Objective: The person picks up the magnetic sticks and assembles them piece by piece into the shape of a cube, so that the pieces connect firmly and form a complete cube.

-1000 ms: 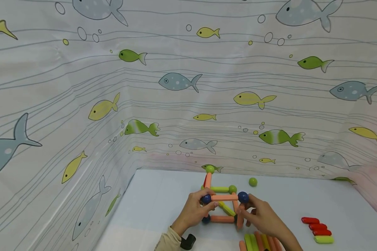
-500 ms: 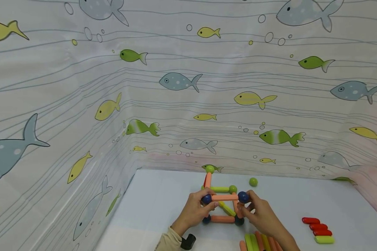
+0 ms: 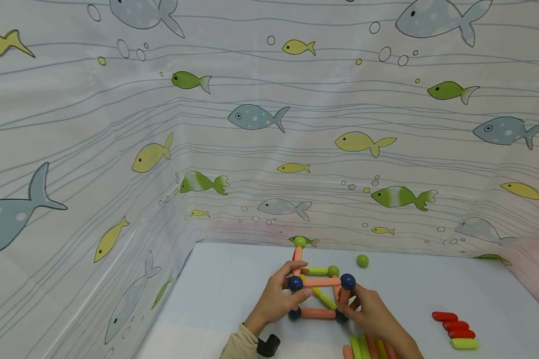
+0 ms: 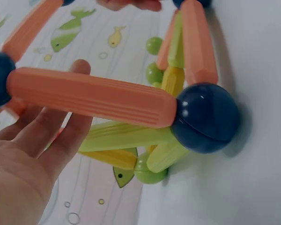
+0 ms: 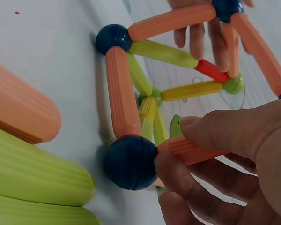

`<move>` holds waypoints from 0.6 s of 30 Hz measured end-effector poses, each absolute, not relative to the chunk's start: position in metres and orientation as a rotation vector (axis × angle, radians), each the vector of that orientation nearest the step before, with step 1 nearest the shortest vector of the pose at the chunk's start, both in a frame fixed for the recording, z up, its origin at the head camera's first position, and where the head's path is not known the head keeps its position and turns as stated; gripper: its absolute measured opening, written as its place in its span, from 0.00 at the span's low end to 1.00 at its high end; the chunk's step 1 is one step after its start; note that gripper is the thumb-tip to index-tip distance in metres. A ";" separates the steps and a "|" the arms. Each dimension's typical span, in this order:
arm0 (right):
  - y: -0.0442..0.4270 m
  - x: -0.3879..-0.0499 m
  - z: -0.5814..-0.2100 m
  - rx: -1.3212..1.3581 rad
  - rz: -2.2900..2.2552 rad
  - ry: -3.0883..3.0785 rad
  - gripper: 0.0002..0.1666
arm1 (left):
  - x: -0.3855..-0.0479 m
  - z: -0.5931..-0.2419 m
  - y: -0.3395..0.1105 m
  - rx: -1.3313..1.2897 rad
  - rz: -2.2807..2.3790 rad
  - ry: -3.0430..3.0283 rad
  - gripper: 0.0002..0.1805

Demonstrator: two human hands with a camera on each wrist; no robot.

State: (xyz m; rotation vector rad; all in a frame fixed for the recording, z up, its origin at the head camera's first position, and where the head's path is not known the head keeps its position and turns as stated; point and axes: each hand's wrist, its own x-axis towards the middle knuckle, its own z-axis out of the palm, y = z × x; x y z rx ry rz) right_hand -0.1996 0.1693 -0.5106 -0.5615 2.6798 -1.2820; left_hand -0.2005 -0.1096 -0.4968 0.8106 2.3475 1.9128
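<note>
A toy frame of ridged rods and balls stands on the table, with a square of orange rods at its front. My left hand (image 3: pixel 274 299) holds the upper left blue ball (image 3: pixel 295 283) between thumb and fingers. From it an orange rod (image 3: pixel 321 282) runs across to the upper right blue ball (image 3: pixel 348 281). My right hand (image 3: pixel 370 311) pinches the right upright orange rod (image 5: pixel 192 151). That rod's lower end meets the lower right blue ball (image 5: pixel 131 162). A bottom orange rod (image 5: pixel 122 91) joins the two lower balls.
Behind the front square are a yellow rod (image 3: pixel 324 299) and a raised green ball (image 3: pixel 299 242). A loose green ball (image 3: pixel 362 261) lies farther back. Several rods (image 3: pixel 370 347) sit in front, with red rods (image 3: pixel 459 325) at right. A black object (image 3: pixel 268 345) lies by the left sleeve.
My right hand has swung the orange upright's lower end back onto the lower right blue ball. My left fingers have shifted upward beside the upper left ball.
</note>
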 end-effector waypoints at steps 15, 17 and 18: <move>0.174 -0.201 -0.518 -0.616 -1.277 2.622 0.19 | -0.212 -0.506 -0.124 0.834 2.132 1.996 0.30; 0.175 -0.202 -0.519 -0.642 -1.286 2.609 0.19 | -0.212 -0.506 -0.125 0.835 2.139 1.982 0.30; 0.176 -0.202 -0.519 -0.653 -1.290 2.601 0.18 | -0.212 -0.506 -0.125 0.834 2.141 1.977 0.30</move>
